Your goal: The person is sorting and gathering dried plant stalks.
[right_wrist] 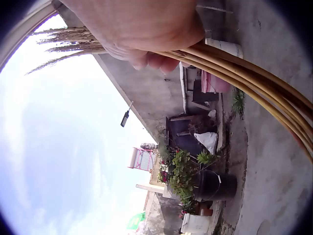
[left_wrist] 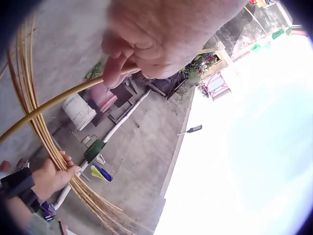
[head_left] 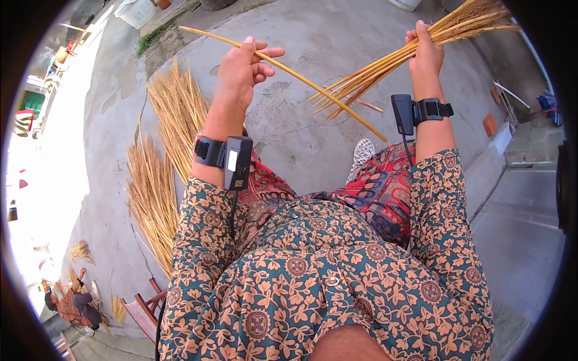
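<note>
1. Fingers: those of the left hand are narrowed, with the thumb pinching one stalk and the outer fingers spread loosely. Those of the right hand curl round a bundle.
2. Stalk: slanting between the hands, its far end crosses the bundle's bare ends in the head view; whether the two touch is hard to tell. A light pinch probably serves best, since a hard squeeze could crack it.
3. Bundle: gripped partway along, its bare ends fanned towards the stalk and its bushy heads beyond the right hand. A firm, even grip should limit slipping; turning the stalk parallel before laying it in would avoid crossed stems, and matching the bare ends would give a neater edge.
4. Surroundings: two larger sheaves lie on the concrete floor to the person's left, within easy reach.
</note>
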Demonstrator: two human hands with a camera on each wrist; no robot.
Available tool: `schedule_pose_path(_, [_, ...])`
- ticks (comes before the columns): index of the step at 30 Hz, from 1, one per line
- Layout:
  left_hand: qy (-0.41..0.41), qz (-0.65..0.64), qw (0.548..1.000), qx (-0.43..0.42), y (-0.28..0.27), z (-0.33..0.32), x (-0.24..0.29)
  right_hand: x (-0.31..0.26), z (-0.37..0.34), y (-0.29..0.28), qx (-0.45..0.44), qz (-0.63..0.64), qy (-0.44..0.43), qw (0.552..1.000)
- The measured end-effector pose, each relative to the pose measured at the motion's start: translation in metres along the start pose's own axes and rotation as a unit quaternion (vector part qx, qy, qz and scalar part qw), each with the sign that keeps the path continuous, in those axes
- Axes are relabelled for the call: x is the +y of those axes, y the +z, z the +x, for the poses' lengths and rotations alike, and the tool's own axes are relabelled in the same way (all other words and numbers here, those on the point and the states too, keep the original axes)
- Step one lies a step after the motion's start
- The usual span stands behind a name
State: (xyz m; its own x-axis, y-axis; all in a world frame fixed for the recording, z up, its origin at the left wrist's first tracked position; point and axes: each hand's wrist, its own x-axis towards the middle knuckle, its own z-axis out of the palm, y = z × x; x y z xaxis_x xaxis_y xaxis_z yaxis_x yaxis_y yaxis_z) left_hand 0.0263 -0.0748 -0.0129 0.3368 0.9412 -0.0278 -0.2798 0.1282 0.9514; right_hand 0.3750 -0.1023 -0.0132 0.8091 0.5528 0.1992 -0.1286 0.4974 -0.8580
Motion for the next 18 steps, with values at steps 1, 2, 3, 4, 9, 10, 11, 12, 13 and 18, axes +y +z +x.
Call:
schedule_pose_path(1, [0.003,-0.003,1.0,0.014,-0.01,0.001,0.006,-0.002,-0.006,0.004,-0.003,0.0,0.002,1.0])
schedule_pose_path(2, [0.007,-0.005,1.0,0.029,-0.019,0.002,0.01,-0.002,-0.006,0.003,-0.018,-0.003,-0.004,1.0])
schedule_pose_path(3, [0.01,-0.007,0.999,0.045,-0.029,0.001,0.011,-0.004,-0.009,0.006,-0.02,-0.008,0.001,1.0])
schedule_pose_path(4, [0.016,-0.028,0.998,0.059,-0.039,0.001,0.01,-0.006,-0.013,0.009,-0.023,-0.013,0.005,1.0])
schedule_pose_path(9, [0.026,-0.121,0.983,0.137,-0.055,0.004,-0.013,-0.006,-0.022,0.019,-0.068,-0.024,-0.011,0.997])
schedule_pose_path(10, [0.046,-0.096,0.981,0.162,-0.044,0.001,-0.011,-0.008,-0.029,0.024,-0.068,-0.035,-0.008,0.997])
schedule_pose_path(11, [0.05,-0.082,0.982,0.16,-0.04,0.0,-0.013,-0.013,-0.035,0.029,-0.07,-0.048,-0.007,0.996])
schedule_pose_path(12, [0.053,-0.07,0.984,0.158,-0.037,0.0,-0.014,-0.014,-0.038,0.033,-0.078,-0.054,-0.014,0.995])
schedule_pose_path(13, [0.072,-0.068,0.979,0.176,-0.035,-0.001,-0.011,-0.016,-0.04,0.036,-0.083,-0.061,-0.022,0.994])
schedule_pose_path(18, [0.171,-0.087,0.944,0.268,-0.04,-0.011,0.004,-0.019,-0.046,0.046,-0.119,-0.084,-0.038,0.989])
